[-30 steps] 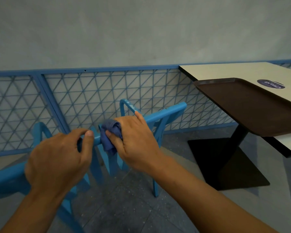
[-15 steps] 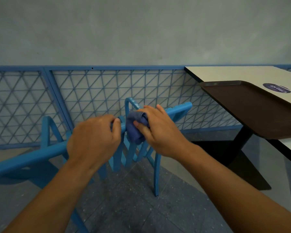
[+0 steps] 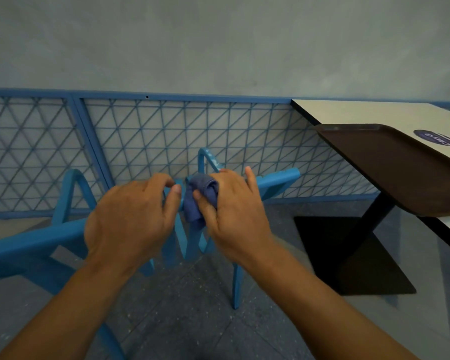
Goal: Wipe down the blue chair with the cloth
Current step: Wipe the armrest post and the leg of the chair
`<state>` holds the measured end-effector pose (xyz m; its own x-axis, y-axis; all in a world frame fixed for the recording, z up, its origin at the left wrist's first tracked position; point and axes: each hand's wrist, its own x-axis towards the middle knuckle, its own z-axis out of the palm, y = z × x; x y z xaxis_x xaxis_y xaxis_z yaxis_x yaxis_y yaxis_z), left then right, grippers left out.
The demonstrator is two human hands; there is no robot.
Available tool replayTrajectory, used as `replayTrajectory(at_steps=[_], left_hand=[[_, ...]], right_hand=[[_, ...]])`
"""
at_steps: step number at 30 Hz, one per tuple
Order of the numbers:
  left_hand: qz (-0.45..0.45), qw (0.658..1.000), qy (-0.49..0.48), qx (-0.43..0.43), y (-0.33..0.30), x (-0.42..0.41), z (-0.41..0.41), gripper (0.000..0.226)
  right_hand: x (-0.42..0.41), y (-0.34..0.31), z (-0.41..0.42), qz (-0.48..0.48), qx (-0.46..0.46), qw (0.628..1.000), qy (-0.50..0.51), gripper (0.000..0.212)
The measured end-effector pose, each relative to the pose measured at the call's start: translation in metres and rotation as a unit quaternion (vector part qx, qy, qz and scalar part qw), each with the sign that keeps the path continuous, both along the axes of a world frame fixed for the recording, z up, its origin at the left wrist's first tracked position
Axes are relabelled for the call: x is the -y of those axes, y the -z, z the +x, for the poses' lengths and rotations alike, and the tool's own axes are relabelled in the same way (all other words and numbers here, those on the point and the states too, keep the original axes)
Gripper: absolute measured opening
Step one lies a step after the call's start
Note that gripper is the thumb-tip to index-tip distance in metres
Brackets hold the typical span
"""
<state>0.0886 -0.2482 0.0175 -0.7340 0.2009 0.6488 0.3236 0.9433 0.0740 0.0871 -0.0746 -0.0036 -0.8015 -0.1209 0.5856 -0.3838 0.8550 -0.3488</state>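
Under both hands, head view: blue chair [image 3: 276, 181] top rail, chair apparently tipped. Left hand [image 3: 130, 219] curls around rail, steadying. Right hand [image 3: 234, 216] grips bunched cloth [image 3: 199, 198] against rail, just beside left thumb. Risks: cloth too bunched, skips patches; left grip slackens, chair rocks; knuckles knock. Tray [image 3: 400, 172] on table [image 3: 361, 111], well right of right hand.

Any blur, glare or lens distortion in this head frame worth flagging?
Head view: wide-angle bowing curves the fence rail; light is dim and even, no glare; the left hand, right hand and cloth look slightly soft; the table edge stays crisp.
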Motion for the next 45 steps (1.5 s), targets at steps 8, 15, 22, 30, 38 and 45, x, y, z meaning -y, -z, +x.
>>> replayTrajectory(at_steps=[8,15,22,30,38,45], left_hand=[[0.121,0.981,0.056,0.139,-0.013,-0.008,-0.018,0.031],[0.058,0.984,0.081,0.15,-0.01,-0.023,-0.016,0.031],[0.044,0.984,0.096,0.146,-0.004,-0.019,-0.015,0.023],[0.05,0.983,0.093,0.148,-0.002,-0.02,-0.016,0.023],[0.042,0.985,0.101,0.132,-0.001,-0.02,-0.014,0.028],[0.032,0.987,0.095,0.129,-0.003,-0.025,-0.015,0.022]], right_hand=[[-0.002,-0.005,0.004,0.078,-0.061,0.995,0.009,0.038],[-0.071,-0.02,-0.012,0.086,-0.04,0.987,0.133,0.037],[-0.011,0.005,0.005,0.054,-0.122,0.988,0.079,0.032],[-0.059,0.005,-0.006,0.0,-0.121,0.982,0.143,0.029],[-0.041,0.006,-0.006,0.063,-0.154,0.984,0.067,0.043],[-0.118,0.003,-0.04,-0.01,-0.143,0.982,0.119,0.035]])
